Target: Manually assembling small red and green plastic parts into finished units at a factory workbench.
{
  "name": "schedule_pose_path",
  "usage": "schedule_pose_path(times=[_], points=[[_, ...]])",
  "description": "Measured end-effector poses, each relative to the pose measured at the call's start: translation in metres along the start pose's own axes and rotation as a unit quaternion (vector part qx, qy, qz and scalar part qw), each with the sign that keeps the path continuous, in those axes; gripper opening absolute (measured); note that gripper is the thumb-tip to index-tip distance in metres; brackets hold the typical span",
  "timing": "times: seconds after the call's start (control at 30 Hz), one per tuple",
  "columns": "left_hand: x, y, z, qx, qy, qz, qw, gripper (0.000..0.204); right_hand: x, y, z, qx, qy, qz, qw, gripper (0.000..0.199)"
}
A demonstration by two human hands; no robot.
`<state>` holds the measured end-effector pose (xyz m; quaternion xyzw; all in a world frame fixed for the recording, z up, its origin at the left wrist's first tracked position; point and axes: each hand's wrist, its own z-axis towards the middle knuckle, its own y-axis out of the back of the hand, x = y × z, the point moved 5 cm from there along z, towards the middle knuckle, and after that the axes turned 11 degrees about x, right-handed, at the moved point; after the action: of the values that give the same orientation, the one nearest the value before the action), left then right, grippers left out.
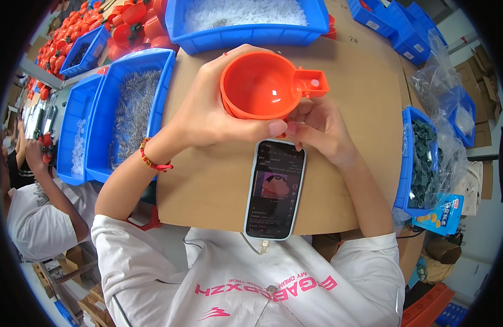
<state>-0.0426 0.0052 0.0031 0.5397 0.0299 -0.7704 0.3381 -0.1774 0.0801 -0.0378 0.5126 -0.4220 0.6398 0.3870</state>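
An orange-red plastic cup (257,90) is held above the cardboard-covered table, its round opening facing up. From its right side juts a small square bracket with a white peg (315,83) in it. My left hand (208,111) wraps round the cup's left side, thumb along the lower front. My right hand (322,125) has its fingers curled under the bracket, thumb against the cup's lower edge. Whether a small part sits between those right fingers is hidden. Just below the hands lies a phone (273,191) with its screen lit and a cable plugged in.
Blue bins surround the table (208,191): white plastic pieces (246,15) behind, metal springs (134,111) and small white parts (78,150) left, dark green parts (424,158) right. Many orange cups (134,27) heap at far left. Another person (44,212) works at left.
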Motion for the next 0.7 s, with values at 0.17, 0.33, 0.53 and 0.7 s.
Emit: schedule_pose_path(times=[0.17,0.33,0.53,0.7], points=[[-0.004,0.001,-0.001,0.016,-0.018,0.008,1.0,0.059,-0.006,-0.009,0.003,0.051,-0.036,0.061,0.996,0.049],[-0.004,0.008,0.0,0.007,0.01,-0.025,1.0,0.057,-0.007,-0.013,0.012,0.04,-0.002,0.087,0.995,0.04],[0.005,0.011,-0.002,0.0,0.043,-0.07,0.997,0.053,-0.015,-0.013,0.018,0.039,-0.005,0.134,0.99,0.027],[-0.002,0.022,0.001,0.004,0.051,-0.126,0.991,0.056,0.011,0.016,0.017,-0.036,-0.016,0.037,0.999,0.025]])
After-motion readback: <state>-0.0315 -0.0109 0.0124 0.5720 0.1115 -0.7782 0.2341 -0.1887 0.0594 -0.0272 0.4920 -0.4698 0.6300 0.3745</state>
